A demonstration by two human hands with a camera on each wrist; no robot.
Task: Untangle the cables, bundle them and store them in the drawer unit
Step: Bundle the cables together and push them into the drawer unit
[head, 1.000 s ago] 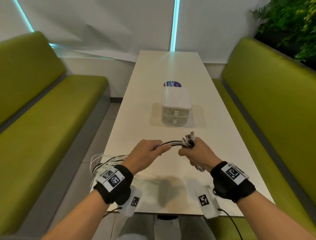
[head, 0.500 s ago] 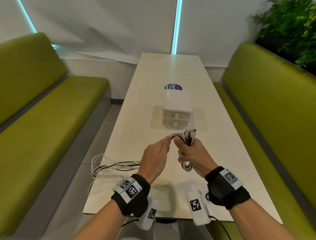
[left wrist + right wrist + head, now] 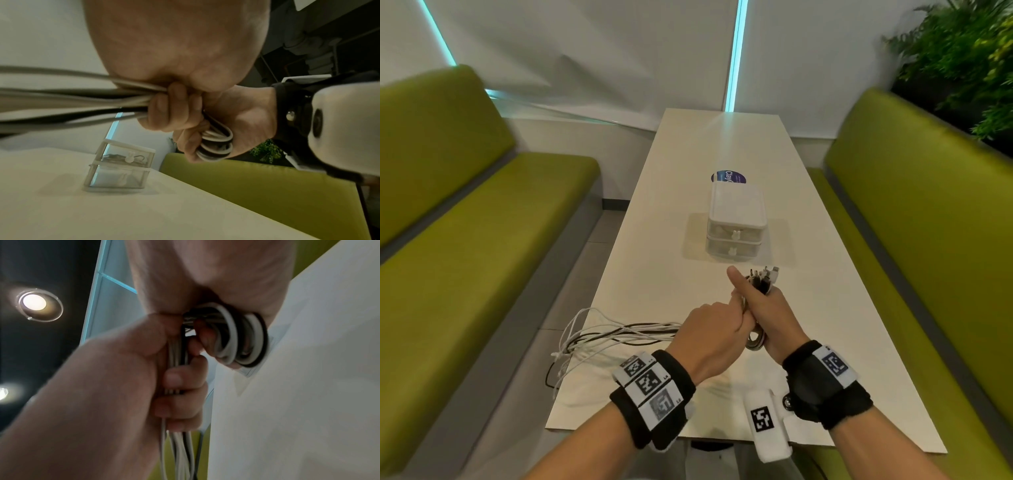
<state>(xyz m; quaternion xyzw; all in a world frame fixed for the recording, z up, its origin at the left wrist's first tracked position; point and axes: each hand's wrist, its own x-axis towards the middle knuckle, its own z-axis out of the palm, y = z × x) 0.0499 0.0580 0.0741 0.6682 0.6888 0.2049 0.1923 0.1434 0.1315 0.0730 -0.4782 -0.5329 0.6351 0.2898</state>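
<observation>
Right hand [image 3: 767,315] fisted round looped cables [image 3: 216,142], plug ends up (thumb raised), left hand [image 3: 709,339] touching it, gripping the trailing strands, slack across bench [image 3: 654,274] left edge, drawer unit [image 3: 736,219] beyond, apart.

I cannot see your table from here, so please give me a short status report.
Right hand grips coiled cables. Left hand grips loose run. Drawer unit shut. Nothing between.
</observation>
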